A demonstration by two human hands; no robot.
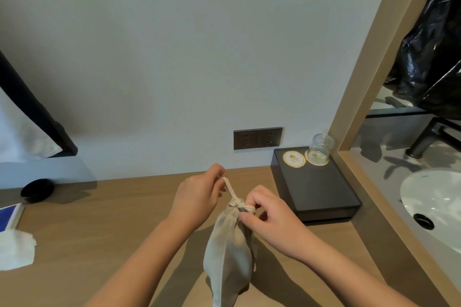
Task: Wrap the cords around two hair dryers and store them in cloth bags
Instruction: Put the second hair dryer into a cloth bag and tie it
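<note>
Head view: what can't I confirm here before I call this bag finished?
Contents of the cloth bag: head view, the fabric hides them.
Whether its neck is knotted: head view, fingers of the right hand cover it; the left hand pinches the drawstring.
Bag's bottom: head view, cut off by the lower edge.
Coaster print: head view, too small to read.

Tray (321,189) on counter (99,219), right of bag (229,244) (glass (320,148) atop)
</note>
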